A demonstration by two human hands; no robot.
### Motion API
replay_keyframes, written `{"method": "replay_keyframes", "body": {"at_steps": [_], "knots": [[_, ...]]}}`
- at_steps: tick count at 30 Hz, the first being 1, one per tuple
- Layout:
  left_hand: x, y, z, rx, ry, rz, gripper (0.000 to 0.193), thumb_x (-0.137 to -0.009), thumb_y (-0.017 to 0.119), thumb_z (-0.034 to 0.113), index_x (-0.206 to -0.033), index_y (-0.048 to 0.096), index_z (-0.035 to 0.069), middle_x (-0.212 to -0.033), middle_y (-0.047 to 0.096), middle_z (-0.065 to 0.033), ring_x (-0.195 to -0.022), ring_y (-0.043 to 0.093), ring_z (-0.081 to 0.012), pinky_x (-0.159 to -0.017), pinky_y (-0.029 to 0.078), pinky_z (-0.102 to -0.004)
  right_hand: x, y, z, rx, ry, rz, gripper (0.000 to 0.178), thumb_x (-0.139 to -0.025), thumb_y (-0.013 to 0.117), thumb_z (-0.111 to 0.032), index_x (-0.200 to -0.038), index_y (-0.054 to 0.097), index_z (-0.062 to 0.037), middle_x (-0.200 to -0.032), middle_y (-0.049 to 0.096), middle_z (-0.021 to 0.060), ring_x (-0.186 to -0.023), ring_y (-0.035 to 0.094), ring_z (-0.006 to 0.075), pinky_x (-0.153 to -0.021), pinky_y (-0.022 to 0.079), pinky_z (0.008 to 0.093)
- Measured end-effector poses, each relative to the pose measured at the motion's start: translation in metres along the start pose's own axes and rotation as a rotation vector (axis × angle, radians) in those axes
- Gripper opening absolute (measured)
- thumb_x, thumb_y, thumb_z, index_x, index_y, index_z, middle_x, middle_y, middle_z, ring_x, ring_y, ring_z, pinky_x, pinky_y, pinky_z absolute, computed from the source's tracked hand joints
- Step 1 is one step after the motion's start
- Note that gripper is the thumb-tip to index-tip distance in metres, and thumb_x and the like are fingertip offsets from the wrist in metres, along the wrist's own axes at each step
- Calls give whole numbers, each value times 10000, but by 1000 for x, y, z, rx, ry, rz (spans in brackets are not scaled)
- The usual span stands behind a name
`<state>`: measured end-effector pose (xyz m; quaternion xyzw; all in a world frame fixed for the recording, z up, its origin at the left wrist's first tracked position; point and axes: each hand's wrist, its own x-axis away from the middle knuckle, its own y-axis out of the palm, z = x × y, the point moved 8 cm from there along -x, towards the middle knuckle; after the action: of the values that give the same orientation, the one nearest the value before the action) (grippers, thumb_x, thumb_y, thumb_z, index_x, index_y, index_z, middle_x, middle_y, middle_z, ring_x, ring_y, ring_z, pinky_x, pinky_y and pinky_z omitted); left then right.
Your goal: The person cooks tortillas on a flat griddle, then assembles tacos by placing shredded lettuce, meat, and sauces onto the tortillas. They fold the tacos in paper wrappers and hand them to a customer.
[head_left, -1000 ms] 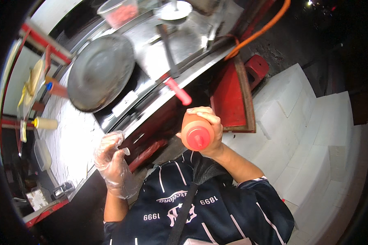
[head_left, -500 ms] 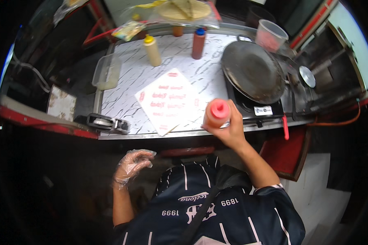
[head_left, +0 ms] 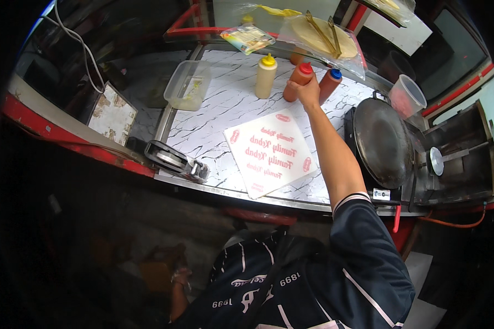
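At the back of the counter, my right hand (head_left: 308,92) is wrapped round a squeeze bottle with a red cap (head_left: 292,90) and orange-red sauce. It stands upright between a squeeze bottle with a yellow cap (head_left: 265,79) and pale sauce and one with a blue cap (head_left: 330,85) and dark red sauce. Nearer me, a stack of white printed wrapping paper (head_left: 269,151) lies under my right forearm's left side. My left hand (head_left: 179,271), in a clear plastic glove, hangs low in shadow below the counter edge; its fingers are too dim and blurred to read.
A black pan (head_left: 383,143) sits on a stove at the right, beside a clear tub (head_left: 408,97). A plastic container (head_left: 175,90) and a hand-held metal device (head_left: 177,162) are at the left. Tongs (head_left: 335,38) lie on flatbreads (head_left: 313,36) at the back.
My right hand has carried the red-capped bottle from the front edge to the back, beside the other bottles. My left hand has dropped lower into shadow. The view has shifted.
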<state>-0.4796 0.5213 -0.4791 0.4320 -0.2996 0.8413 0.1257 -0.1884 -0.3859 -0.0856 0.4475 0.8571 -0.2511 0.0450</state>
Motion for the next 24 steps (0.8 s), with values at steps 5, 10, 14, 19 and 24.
{"method": "replay_keyframes", "body": {"at_steps": [5, 10, 14, 19, 24], "knots": [[44, 15, -50, -211, -217, -98, 287, -882, 793, 100, -1158, 714, 87, -1125, 747, -88, -1025, 715, -234, -857, 571, -361, -1, 12, 28, 172, 108, -82, 822, -750, 928, -204, -1440, 513, -41, -1284, 697, 179, -1187, 676, 262, -1012, 533, 358], [7, 20, -12, -247, -146, -122, 314, -890, 801, 174, -1183, 721, 94, -1154, 747, -64, -1090, 698, -215, -930, 550, -352, 33, -17, 50, 106, 43, -50, 831, -800, 880, -160, -1491, 433, -41, -1396, 616, 239, -1306, 610, 355, -1061, 512, 427], [-51, 18, 43, -203, 24, -57, 344, -897, 809, 233, -1202, 726, 100, -1177, 748, -45, -1143, 684, -200, -988, 534, -345, 133, -45, 1, 5, -35, -197, 722, -864, 814, -99, -1484, 446, -58, -1347, 630, 210, -1273, 624, 332, -1026, 544, 426], [-41, 86, 217, 172, 244, -388, 346, -966, 771, 253, -1251, 672, 85, -1119, 734, -21, -929, 691, -150, -815, 557, -298, 284, -96, -61, 29, -112, -613, 362, -894, 786, -111, -1229, 681, -24, -1165, 729, 138, -1070, 713, 250, -906, 573, 359], [184, 148, 477, 527, 490, -1068, 867, -970, 682, 524, -1611, 328, 59, -1587, 438, -198, -1406, 500, -332, -1177, 404, -473, 331, -154, -109, 45, -326, -648, 295, -830, 813, -69, -1097, 701, -10, -1038, 718, 152, -976, 704, 340, -858, 555, 374]]}}
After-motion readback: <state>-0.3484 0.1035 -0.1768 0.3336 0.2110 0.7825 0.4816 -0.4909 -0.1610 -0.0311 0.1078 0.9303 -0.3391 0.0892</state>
